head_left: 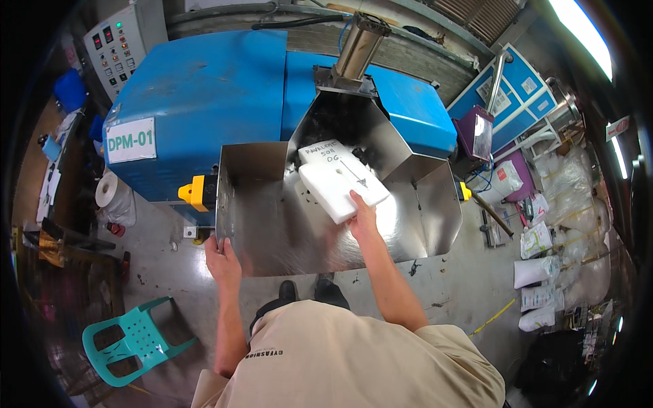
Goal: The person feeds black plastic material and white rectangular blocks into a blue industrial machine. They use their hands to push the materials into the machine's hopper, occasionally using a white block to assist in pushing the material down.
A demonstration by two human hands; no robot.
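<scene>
Right hand (362, 219) grips a white block (340, 183) partway into the steel chute (272, 231); left hand (222, 262), at eight o'clock, clasps the chute's rim.

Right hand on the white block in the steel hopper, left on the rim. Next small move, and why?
Probably push the white block a little further up the steel hopper toward the dark opening at its top. The right hand grips only the block's near edge, the block lies tilted on the sloped sheet short of that opening, and the left hand already braces on the hopper's front rim.
</scene>
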